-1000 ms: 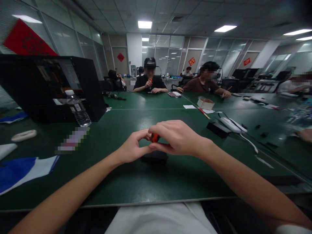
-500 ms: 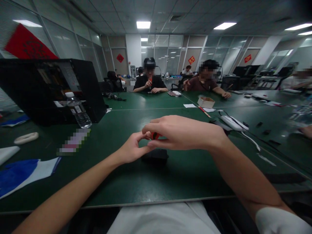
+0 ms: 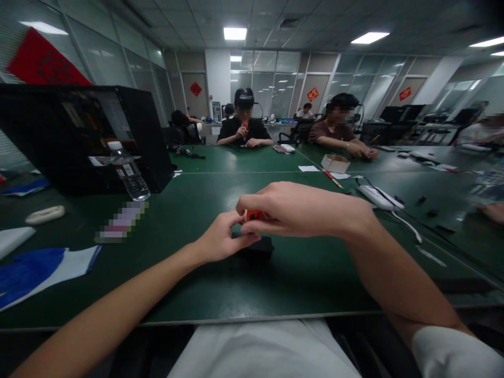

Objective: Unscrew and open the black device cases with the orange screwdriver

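Observation:
My right hand (image 3: 283, 210) is closed around the orange-and-black handle of what looks like a screwdriver (image 3: 254, 214). Its shaft is hidden by my fingers. Beneath it, a small black block-shaped object (image 3: 258, 248) lies on the green table (image 3: 197, 283). My left hand (image 3: 220, 239) comes in from the left. Its thumb lies across the top of the black block and its fingers curl behind, partly hidden by the right hand.
A black computer case (image 3: 145, 142) and a water bottle (image 3: 132, 176) stand at the left, near a blue-and-white glove (image 3: 39, 270). A small box (image 3: 335, 164) and a white device with cables (image 3: 380, 197) lie to the right. Across the table sit two people (image 3: 228, 128).
My left thumb has shifted right over the black block, and my fingers have opened apart a little. The right hand still grips the orange handle. The view has tilted slightly.

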A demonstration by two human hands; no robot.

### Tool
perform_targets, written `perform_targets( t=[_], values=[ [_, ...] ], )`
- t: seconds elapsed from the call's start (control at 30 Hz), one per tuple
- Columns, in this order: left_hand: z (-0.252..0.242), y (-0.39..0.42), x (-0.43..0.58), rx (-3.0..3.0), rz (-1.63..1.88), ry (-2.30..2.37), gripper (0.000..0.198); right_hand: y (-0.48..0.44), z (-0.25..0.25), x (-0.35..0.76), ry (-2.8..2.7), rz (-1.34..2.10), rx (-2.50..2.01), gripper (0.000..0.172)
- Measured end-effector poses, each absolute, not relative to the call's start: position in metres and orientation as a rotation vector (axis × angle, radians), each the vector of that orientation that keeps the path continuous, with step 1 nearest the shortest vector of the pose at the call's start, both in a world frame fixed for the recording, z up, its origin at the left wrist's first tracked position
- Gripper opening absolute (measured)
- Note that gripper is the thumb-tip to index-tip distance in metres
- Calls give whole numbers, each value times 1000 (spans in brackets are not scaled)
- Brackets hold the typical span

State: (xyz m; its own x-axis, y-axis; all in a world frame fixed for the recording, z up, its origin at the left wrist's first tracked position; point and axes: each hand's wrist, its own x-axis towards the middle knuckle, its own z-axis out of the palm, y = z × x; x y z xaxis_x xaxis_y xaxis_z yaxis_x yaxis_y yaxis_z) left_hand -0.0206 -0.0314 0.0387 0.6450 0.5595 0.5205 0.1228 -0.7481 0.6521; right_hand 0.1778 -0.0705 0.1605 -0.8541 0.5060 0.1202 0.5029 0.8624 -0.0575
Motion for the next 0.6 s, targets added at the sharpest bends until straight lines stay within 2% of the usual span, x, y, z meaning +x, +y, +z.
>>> perform_targets(
  t=[0.07, 0.17, 0.3, 0.6],
  values=[
    [37, -31, -21, 2301, 1010, 565, 23, -70, 161, 176, -2913, 26, -793, 19],
    [33, -30, -21, 2333, 1030, 550, 25, -70, 159, 179, -2912, 51, -791, 7],
    [31, -30, -21, 2384, 1040, 431, 24, -74, 158, 187, -2931, 74, -751, 15],
    [25, -20, -22, 2463, 1261, 537, 14, -67, 154, 166, -2860, -31, -788, 16]
  ],
)
